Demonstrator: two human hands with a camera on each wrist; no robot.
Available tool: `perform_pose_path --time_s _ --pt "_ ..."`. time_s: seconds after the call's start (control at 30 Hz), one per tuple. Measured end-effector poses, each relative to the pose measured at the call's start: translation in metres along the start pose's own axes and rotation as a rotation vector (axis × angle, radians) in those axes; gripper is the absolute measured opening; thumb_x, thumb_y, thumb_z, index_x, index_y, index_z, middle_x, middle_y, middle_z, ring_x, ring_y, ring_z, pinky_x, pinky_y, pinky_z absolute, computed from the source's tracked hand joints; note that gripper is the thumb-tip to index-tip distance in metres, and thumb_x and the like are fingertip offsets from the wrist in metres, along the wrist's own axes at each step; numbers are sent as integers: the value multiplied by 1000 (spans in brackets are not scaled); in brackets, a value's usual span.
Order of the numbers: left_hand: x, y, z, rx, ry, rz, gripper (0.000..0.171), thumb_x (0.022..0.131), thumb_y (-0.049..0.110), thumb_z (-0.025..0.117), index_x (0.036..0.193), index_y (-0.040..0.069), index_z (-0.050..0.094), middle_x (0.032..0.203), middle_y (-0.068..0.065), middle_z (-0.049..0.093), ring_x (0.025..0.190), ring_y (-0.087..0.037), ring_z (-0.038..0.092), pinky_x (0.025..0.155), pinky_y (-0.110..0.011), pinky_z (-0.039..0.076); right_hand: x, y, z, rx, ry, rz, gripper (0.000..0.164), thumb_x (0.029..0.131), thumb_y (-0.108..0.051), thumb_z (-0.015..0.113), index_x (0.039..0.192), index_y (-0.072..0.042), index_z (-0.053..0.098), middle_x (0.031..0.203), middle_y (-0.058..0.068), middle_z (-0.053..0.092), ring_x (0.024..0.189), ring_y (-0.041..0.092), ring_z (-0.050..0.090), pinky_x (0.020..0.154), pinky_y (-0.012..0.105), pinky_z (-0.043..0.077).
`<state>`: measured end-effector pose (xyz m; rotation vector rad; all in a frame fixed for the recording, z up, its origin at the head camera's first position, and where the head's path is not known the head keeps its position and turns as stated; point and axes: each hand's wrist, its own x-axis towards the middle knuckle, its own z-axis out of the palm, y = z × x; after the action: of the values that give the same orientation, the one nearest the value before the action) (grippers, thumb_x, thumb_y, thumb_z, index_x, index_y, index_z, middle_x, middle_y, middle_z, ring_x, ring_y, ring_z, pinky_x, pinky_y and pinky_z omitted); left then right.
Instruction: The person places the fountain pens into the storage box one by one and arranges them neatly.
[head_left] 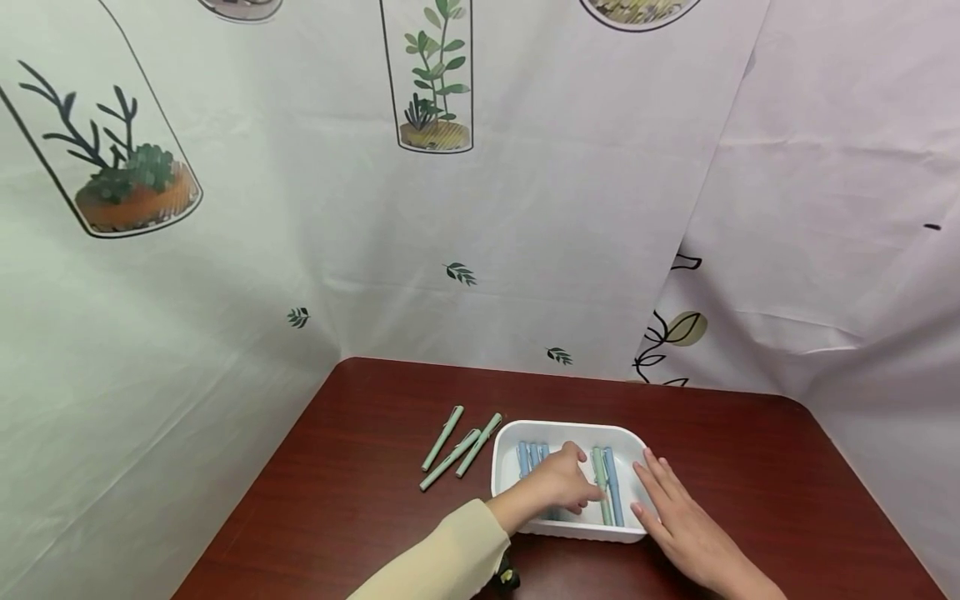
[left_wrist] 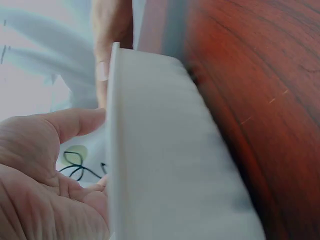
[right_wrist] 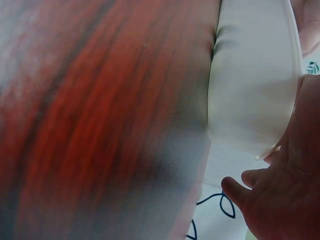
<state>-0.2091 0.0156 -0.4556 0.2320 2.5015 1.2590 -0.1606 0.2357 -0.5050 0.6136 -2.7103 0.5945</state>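
A white tray (head_left: pixel 570 428) holds several slim pens with clips. Blue pens (head_left: pixel 533 454) lie side by side at its left, partly hidden by my left hand (head_left: pixel 558 483). A green pen (head_left: pixel 602 475) and another blue pen (head_left: pixel 614 487) lie at its right. My left hand reaches over the front wall, its thumb and fingers spread apart, the thumb overlapping the green pen in the head view. In the left wrist view the tray wall (left_wrist: pixel 155 140) hides its fingertips. My right hand (head_left: pixel 682 525) has straight fingers against the tray's right rim.
Three green pens (head_left: pixel 442 437) lie loosely on the dark red wooden table (head_left: pixel 360 483), left of the tray. A small black object (head_left: pixel 507 575) shows under the left sleeve (head_left: pixel 442 558). A white curtain (head_left: pixel 525 208) with plant prints hangs behind the table.
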Motion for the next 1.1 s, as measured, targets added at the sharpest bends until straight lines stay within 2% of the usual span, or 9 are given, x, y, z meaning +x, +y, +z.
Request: perform_pose_path --time_s 0.17,0.37,0.43,0.67,0.97,1.1 --pt "-8 -2 -19 28 -2 77 49 84 23 82 122 7 56 78 5 61 57 -12 63 56 -27 48 -1 0 1 -1 15 -11 59 100 -33 63 150 -7 48 160 18 36 146 -11 -5 108 1 -2" --pt "-16 -5 -46 112 65 163 47 85 28 81 122 9 60 86 9 66 72 -8 59 68 -27 49 -2 0 1 2 15 -3 58 100 -33 63 150 -7 48 159 20 37 144 -13 -8 108 1 -3" --pt "-18 -7 -54 112 81 180 47 85 28 80 124 9 61 90 7 68 76 -8 59 71 -28 49 -2 -1 0 2 14 2 58 100 -34 63 150 -7 48 159 20 37 144 -14 -8 108 1 -4" --pt "-26 -16 -81 9 95 207 55 90 28 77 134 5 56 105 0 68 90 -14 64 77 -34 52 -2 0 0 -7 6 12 60 100 -35 63 152 -9 47 160 19 36 145 -12 -7 107 1 -5" --pt "-34 -38 -112 0 173 232 52 92 30 74 135 5 56 111 -4 69 92 -16 62 73 -32 52 0 1 -1 -69 43 -49 60 99 -34 66 150 -8 49 158 20 40 148 -6 -6 110 4 -6" --pt "-36 -51 -125 -15 213 225 51 94 29 72 136 5 55 112 -6 69 93 -16 62 78 -34 53 1 1 -1 -105 56 -74 61 98 -35 67 149 -7 50 156 20 42 147 -8 -10 111 5 -7"
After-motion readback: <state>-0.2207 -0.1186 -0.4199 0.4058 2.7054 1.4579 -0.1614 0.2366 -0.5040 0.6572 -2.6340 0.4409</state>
